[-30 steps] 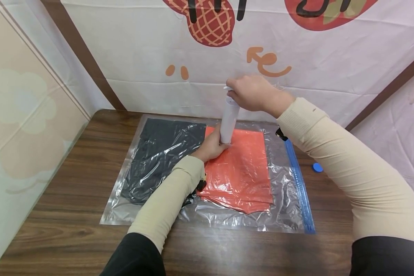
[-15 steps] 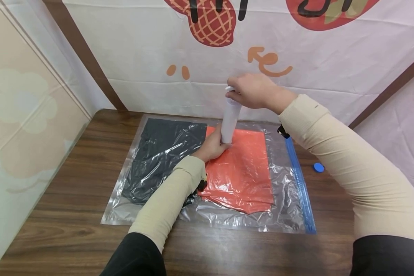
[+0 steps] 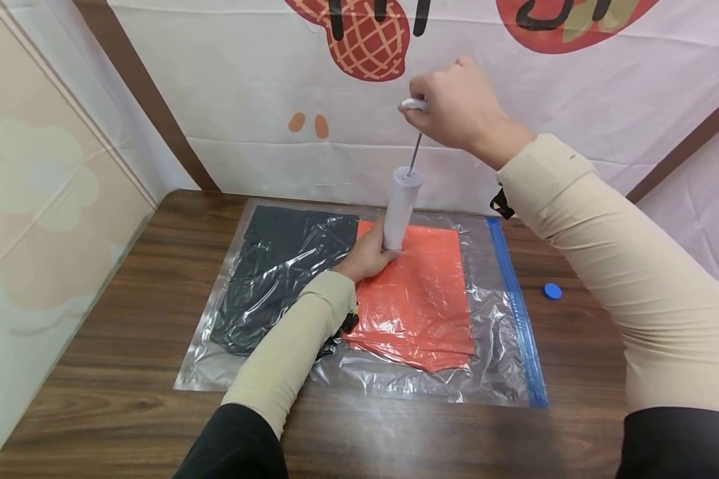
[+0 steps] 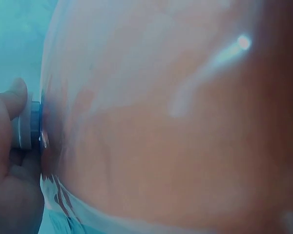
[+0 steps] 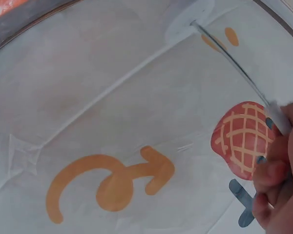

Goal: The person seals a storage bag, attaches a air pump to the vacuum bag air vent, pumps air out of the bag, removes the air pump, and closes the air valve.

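A white hand pump (image 3: 400, 209) stands nearly upright, leaning slightly right, on a clear vacuum storage bag (image 3: 488, 319). My left hand (image 3: 367, 255) grips the pump's lower end; in the left wrist view the pump's base (image 4: 25, 126) meets a blue fitting on the bag. Up above, my right hand (image 3: 458, 106) grips the pump handle (image 3: 415, 104), with a thin metal rod (image 3: 415, 154) showing between handle and barrel. The same rod (image 5: 232, 63) is visible in the right wrist view. Inside the bag lie folded dark cloth (image 3: 275, 266) and folded red-orange cloth (image 3: 416, 299).
A blue zip seal (image 3: 517, 313) runs along the bag's right edge. On the brown wooden table (image 3: 114, 326), a small blue cap (image 3: 552, 291) lies right of the bag. A printed cloth backdrop (image 3: 245, 86) hangs behind the table.
My right hand has risen with the handle, drawing the rod out of the barrel, which was hidden before. My left hand and the bag have stayed in place.
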Motion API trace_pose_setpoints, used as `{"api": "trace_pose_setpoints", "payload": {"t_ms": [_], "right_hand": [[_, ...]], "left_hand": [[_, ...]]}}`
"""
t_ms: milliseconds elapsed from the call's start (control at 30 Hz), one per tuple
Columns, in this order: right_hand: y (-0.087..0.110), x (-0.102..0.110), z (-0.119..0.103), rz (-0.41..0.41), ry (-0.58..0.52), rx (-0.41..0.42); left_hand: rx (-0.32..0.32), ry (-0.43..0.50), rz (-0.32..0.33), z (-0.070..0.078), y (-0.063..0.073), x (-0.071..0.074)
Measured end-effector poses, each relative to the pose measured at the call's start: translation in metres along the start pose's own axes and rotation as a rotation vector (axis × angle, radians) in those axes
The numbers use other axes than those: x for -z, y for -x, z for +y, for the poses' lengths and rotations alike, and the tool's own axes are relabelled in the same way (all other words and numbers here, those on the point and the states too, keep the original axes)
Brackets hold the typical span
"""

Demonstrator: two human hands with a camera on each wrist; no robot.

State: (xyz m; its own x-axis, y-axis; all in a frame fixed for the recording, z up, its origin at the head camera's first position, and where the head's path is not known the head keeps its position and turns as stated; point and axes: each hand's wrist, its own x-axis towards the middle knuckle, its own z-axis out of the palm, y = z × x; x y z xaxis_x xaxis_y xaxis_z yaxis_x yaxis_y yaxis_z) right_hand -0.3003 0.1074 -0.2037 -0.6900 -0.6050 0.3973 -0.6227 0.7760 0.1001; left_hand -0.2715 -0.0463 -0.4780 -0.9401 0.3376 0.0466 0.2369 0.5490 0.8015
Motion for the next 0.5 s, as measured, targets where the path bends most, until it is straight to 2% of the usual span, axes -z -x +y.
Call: {"api": "trace_pose_setpoints", "payload": {"t_ms": [133, 200, 367, 500], "right_hand": [[-0.003, 0.009, 0.0, 0.071, -0.017, -0.077], [-0.005, 0.015, 0.0, 0.077, -0.026, -0.099], [-0.008, 0.03, 0.001, 0.08, -0.002, -0.132], [-0.01, 0.037, 0.002, 0.157, 0.023, -0.135]], "left_hand": [[-0.003, 0.0, -0.012, 0.0, 0.0, -0.001], [0.0, 0.002, -0.013, 0.001, 0.0, -0.001], [0.012, -0.008, -0.005, 0.003, 0.0, 0.0], [0.023, -0.02, -0.006, 0.002, 0.0, 0.0]]}}
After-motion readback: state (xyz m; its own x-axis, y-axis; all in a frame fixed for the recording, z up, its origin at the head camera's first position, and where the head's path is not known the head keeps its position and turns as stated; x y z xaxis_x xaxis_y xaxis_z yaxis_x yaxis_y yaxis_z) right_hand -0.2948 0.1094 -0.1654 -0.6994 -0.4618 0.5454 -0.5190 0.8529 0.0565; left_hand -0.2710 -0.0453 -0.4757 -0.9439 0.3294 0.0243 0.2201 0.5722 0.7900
